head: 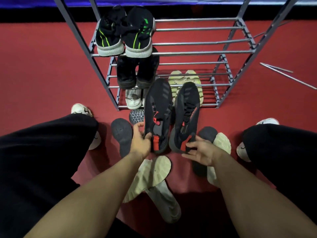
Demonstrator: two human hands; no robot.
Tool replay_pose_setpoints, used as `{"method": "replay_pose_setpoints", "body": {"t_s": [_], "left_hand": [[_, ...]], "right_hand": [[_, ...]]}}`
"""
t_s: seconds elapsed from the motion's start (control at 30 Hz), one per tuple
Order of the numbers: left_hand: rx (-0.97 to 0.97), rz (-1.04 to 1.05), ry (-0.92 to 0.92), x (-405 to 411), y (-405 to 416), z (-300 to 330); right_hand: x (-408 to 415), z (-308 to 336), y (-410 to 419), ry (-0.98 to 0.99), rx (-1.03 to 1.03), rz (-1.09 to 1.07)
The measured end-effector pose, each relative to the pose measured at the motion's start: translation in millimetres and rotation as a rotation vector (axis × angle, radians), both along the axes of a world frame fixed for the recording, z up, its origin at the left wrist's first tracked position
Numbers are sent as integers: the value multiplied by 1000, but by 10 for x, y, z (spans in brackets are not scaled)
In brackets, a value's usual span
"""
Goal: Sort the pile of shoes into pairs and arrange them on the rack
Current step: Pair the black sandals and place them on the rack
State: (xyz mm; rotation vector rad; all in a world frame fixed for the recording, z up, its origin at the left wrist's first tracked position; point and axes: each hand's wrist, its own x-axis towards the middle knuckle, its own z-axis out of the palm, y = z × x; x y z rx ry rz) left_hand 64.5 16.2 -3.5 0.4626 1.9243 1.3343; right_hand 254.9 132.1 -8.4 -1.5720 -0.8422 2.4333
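Roughly half done: rack (pixel 205 52) has green-striped pr on top, black pr on mid shelf, pale pr + a white one at bottom. Several loose shoes (pixel 151 176) left on floor. Left hand (pixel 139 142) grips heel of one black/red shoe (pixel 158 115), right hand (pixel 201 150) its mate (pixel 186 115). Both arms reach fwd, toes aimed at rack.

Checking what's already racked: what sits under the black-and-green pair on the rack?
Under the black-and-green pair, a plain black pair sits one shelf down. Below it, a white shoe shows; its partner is hidden.
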Motion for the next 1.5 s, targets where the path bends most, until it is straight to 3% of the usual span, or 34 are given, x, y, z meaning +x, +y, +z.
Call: {"method": "replay_pose_setpoints", "body": {"t_s": [0.17,0.4,0.67,0.83,1.07,1.27,1.4,1.5], "left_hand": [[-2,-147,64,-66,616,245],[-31,-69,81,-177,1664,471],[-202,-50,291,-433,2567,500],[-334,-92,417,-541,2836,406],[-482,-263,633,-597,2805,420],[-275,-95,611,-369,2210,406],[-206,-194,549,-56,1600,163],[-258,-327,392,151,1173,-99]], "right_hand": [[65,300,503,-53,154,-77],[-87,702,1363,-188,369,-180],[-486,452,2125,-306,710,-116],[-642,335,2406,-440,767,-85],[-645,367,2486,-675,903,155],[-404,274,1935,-759,987,15],[-146,-106,1280,-655,776,43],[35,-413,747,-689,639,157]]}}
